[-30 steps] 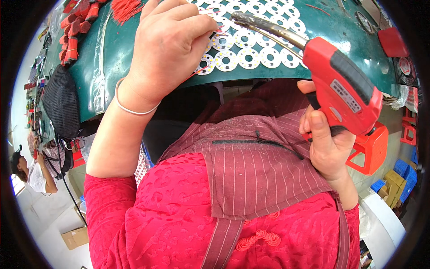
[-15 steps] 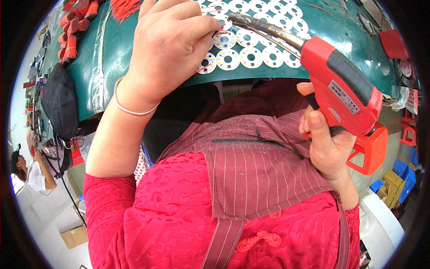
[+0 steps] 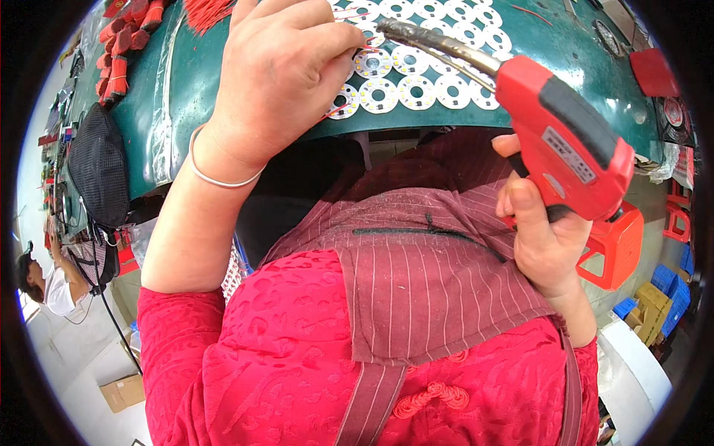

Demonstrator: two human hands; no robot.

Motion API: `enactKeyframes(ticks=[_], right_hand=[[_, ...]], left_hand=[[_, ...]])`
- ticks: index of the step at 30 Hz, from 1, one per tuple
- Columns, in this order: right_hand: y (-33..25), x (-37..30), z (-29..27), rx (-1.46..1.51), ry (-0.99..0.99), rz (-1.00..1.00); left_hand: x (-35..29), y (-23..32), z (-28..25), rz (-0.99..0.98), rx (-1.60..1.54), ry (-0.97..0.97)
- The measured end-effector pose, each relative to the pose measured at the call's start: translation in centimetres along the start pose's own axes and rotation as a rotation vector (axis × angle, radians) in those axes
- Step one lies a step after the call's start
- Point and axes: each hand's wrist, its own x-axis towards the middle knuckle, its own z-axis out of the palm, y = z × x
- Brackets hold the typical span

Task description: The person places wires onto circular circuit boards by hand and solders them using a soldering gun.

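Observation:
A red and black soldering gun (image 3: 569,137) is gripped in my right hand (image 3: 547,241), fingers wrapped round its handle near the trigger. Its dark metal tip points left over the round white LED boards (image 3: 416,105), lying in rows on the green table. Above the left side of these boards is my left hand (image 3: 279,82), closed in a pinch on a thin red wire (image 3: 370,49) whose end pokes out past the fingertips. The gun's tip is close to that wire; whether they touch I cannot tell. Another red wire (image 3: 335,111) crosses a board below the left hand.
Bundles of red wire (image 3: 115,78) and a loose red pile (image 3: 210,15) lie on the table's far left. A black mesh bag (image 3: 99,167) hangs by the left edge. To the right are a red stool (image 3: 625,249) and blue crates (image 3: 675,301). Another person (image 3: 56,282) is far left.
The soldering gun has shifted very slightly to the left. My left hand stays almost in place, still pinching the wire. The person at far left has moved an arm.

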Motion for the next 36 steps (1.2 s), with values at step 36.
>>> enactKeyframes(ticks=[36], right_hand=[[0.1,-0.6,0.2,0.180,0.095,0.014]], left_hand=[[-0.4,0.1,-2.2,-0.073,0.034,-0.141]])
